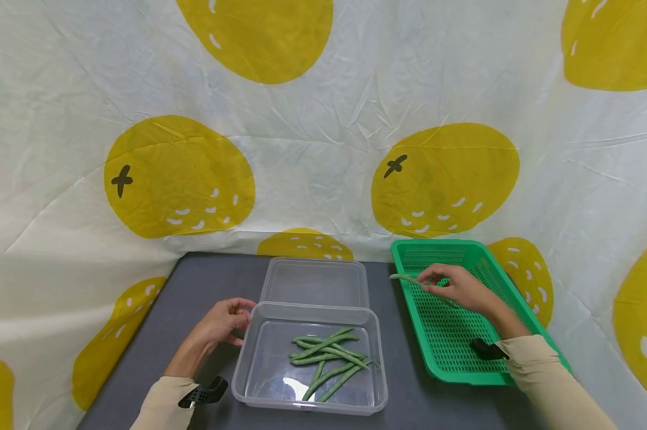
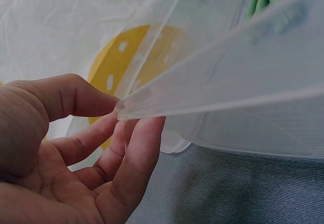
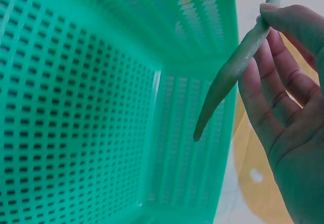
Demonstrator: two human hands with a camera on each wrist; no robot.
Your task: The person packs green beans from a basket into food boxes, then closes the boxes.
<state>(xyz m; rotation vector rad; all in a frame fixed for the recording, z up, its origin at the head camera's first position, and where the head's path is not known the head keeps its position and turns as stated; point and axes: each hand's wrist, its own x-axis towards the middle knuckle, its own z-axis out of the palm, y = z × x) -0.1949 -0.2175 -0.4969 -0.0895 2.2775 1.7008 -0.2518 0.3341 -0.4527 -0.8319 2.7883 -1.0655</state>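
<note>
My left hand (image 1: 222,324) pinches the upper left corner of a clear plastic container (image 1: 261,358). The thumb lies on top of the rim and the fingers below it in the left wrist view. Inside the container, several green beans (image 1: 334,352) lie crossed over each other toward the right side. Above the left edge of a green perforated basket (image 1: 447,346), my right hand (image 1: 457,286) holds a single green bean (image 3: 230,69) between thumb and fingers. One end of that bean points down toward the basket in the right wrist view.
Behind the container lies a flat clear lid (image 1: 315,283). Everything stands on a dark grey table (image 1: 194,280). A white cloth (image 1: 312,179) with yellow fruit prints hangs close behind and at the sides. A strip of table separates container and basket.
</note>
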